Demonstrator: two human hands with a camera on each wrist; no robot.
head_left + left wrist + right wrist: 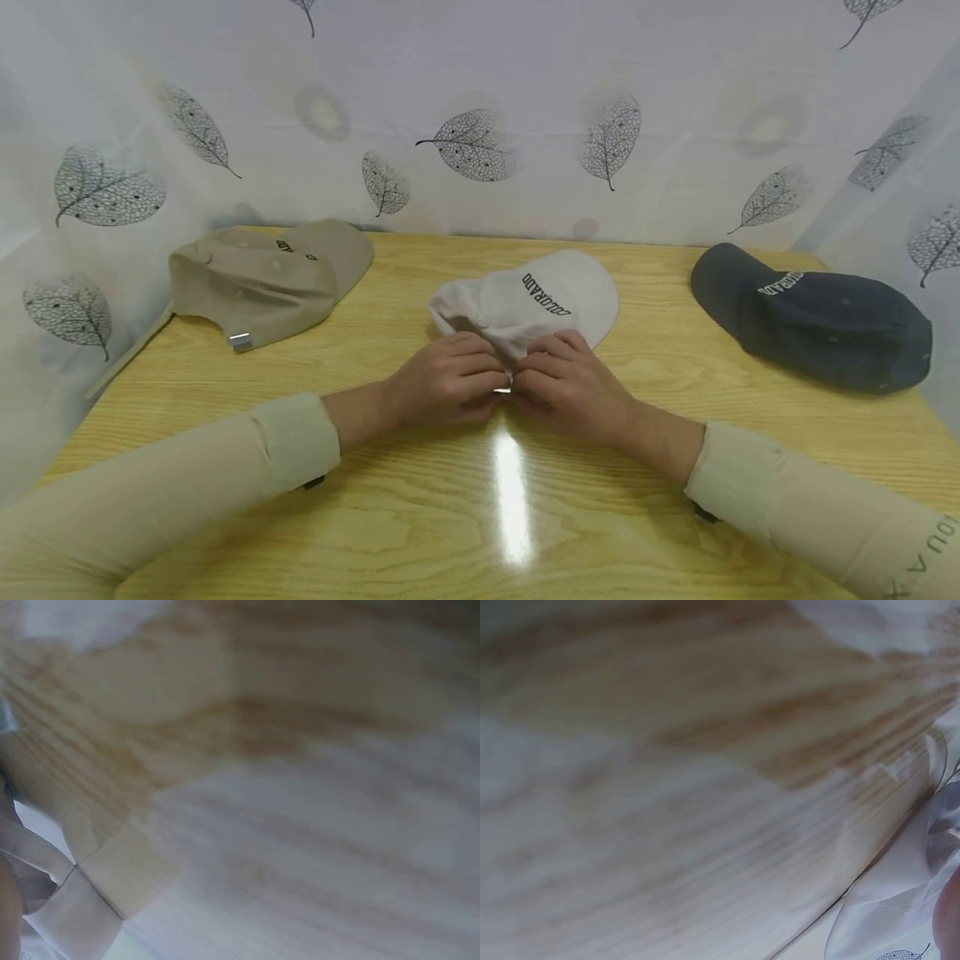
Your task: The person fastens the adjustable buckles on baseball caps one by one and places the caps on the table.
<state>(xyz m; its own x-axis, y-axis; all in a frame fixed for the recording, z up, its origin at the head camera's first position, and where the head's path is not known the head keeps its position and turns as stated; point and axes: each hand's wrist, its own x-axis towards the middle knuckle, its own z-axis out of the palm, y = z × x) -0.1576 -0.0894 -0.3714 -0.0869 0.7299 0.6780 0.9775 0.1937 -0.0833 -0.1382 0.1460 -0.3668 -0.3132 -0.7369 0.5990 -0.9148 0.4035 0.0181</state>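
Note:
A pale cap with COLORADO lettering lies at the middle of the table, its brim pointing away to the right. Both hands meet at its near back edge, around a small shiny metal buckle. With curled fingers my left hand pinches the cap's strap from the left. From the other side my right hand grips the strap, fingertips close to the left ones. Strap fabric shows at the lower left corner of the left wrist view, and cap fabric at the right edge of the right wrist view.
On the left of the wooden table sits a tan cap with a metal buckle at its back. A dark navy cap lies on the right. Behind hangs a white curtain printed with leaves.

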